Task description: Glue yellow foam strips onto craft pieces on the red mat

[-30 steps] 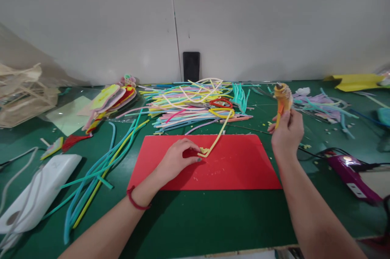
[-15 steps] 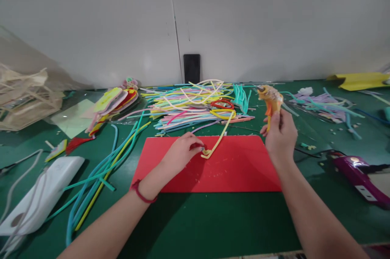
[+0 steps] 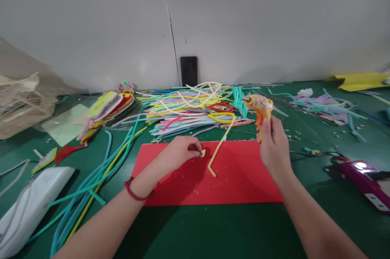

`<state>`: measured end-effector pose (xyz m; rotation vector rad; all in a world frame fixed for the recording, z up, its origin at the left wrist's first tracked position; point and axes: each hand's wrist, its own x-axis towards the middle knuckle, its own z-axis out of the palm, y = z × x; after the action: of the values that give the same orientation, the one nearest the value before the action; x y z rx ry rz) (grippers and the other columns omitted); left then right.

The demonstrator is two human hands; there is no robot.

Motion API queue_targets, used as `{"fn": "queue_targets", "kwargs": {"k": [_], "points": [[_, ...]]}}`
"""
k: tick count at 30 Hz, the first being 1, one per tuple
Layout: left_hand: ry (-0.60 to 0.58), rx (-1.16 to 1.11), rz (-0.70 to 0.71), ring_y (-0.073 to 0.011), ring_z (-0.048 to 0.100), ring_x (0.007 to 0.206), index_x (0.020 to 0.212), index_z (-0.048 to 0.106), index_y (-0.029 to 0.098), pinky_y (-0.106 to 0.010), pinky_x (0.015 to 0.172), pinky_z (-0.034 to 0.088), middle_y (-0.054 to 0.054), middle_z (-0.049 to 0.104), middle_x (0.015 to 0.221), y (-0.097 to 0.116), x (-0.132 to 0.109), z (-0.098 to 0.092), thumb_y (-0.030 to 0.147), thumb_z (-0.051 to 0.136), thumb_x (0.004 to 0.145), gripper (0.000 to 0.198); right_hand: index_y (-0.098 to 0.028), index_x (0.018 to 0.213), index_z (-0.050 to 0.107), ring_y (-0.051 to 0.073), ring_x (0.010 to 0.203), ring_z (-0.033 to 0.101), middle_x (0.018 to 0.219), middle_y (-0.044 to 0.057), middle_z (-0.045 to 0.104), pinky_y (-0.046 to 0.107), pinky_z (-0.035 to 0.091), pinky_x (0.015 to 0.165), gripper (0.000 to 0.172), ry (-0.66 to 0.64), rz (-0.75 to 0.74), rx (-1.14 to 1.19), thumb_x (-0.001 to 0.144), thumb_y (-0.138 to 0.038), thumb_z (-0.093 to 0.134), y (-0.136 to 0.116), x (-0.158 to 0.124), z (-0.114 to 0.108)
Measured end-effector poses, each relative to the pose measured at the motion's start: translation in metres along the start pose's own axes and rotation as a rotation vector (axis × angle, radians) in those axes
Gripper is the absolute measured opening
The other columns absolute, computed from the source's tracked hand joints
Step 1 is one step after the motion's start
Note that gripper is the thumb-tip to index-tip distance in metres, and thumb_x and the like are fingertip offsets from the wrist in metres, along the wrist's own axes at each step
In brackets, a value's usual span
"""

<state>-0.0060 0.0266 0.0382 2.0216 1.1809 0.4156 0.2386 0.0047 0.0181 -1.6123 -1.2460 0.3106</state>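
Observation:
My left hand (image 3: 183, 151) pinches a small pale yellow piece (image 3: 202, 153) between thumb and fingertips, just above the red board (image 3: 237, 181). My right hand (image 3: 274, 141) is wrapped round the handle of an orange glue gun (image 3: 258, 106), held up over the board's right side with its nozzle pointing left. A bent pale yellow pipe cleaner (image 3: 219, 147) lies on the board to the right of my left hand, its upper end by the scissors (image 3: 222, 112). Fine scraps dot the board.
Behind the board lies a heap of coloured pipe cleaners (image 3: 173, 114). A black phone (image 3: 189, 71) leans on the wall. Long blue and green strands (image 3: 100, 177) and a white power strip (image 3: 39, 198) lie left; a purple device (image 3: 362, 177) sits right.
The small yellow piece in my left hand is now apart from the bent pipe cleaner, which lies lower on the board. The glue gun has turned, its nozzle now showing clearly leftward.

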Motion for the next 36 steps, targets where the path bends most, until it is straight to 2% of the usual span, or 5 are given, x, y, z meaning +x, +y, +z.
{"fn": "queue_targets", "kwargs": {"k": [7,10,15,24,36], "points": [[0.174,-0.576,-0.256,-0.0116,0.060,0.062,0.083,0.063,0.016,-0.027,0.066,0.049,0.002,0.062,0.069,0.009,-0.002,-0.008,0.016,0.062,0.071,0.013,-0.019,0.104,0.053,0.018,0.069,0.053,0.084,0.005,0.057,0.032,0.044,0.059,0.048,-0.013,-0.146,-0.143,0.077,-0.058,0.055,-0.014,-0.004,-0.004],[0.172,-0.743,-0.321,-0.0116,0.061,0.062,0.078,0.063,0.015,-0.027,0.066,0.050,0.001,0.063,0.069,0.011,-0.005,-0.008,0.020,0.066,0.069,0.011,-0.019,0.105,0.053,0.019,0.071,0.054,0.085,0.005,0.057,0.033,0.045,0.062,0.043,-0.038,-0.267,-0.186,0.078,-0.052,0.056,-0.015,-0.007,-0.004],[0.146,-0.931,-0.364,-0.0146,0.063,0.066,0.072,0.063,0.016,-0.027,0.066,0.049,-0.001,0.065,0.069,0.009,-0.010,-0.006,0.029,0.077,0.060,0.023,-0.018,0.106,0.052,0.022,0.082,0.056,0.089,0.007,0.056,0.036,0.047,0.068,0.037,-0.095,-0.450,-0.209,0.079,-0.042,0.058,-0.013,-0.011,0.001],[0.117,-1.233,-0.455,-0.0106,0.060,0.068,0.071,0.067,0.017,-0.022,0.070,0.046,0.001,0.065,0.068,0.013,-0.018,-0.003,0.028,0.084,0.054,0.027,-0.020,0.105,0.051,0.021,0.082,0.057,0.087,0.006,0.054,0.034,0.049,0.066,0.031,-0.083,-0.597,-0.220,0.079,-0.033,0.060,-0.011,-0.010,0.002],[0.103,-1.305,-0.485,-0.0093,0.058,0.067,0.073,0.066,0.016,-0.022,0.068,0.044,0.002,0.063,0.067,0.018,-0.020,-0.006,0.022,0.082,0.058,0.022,-0.021,0.105,0.051,0.019,0.076,0.056,0.085,0.006,0.053,0.031,0.049,0.061,0.028,-0.099,-0.624,-0.229,0.081,-0.031,0.058,-0.013,-0.009,-0.001]]}}
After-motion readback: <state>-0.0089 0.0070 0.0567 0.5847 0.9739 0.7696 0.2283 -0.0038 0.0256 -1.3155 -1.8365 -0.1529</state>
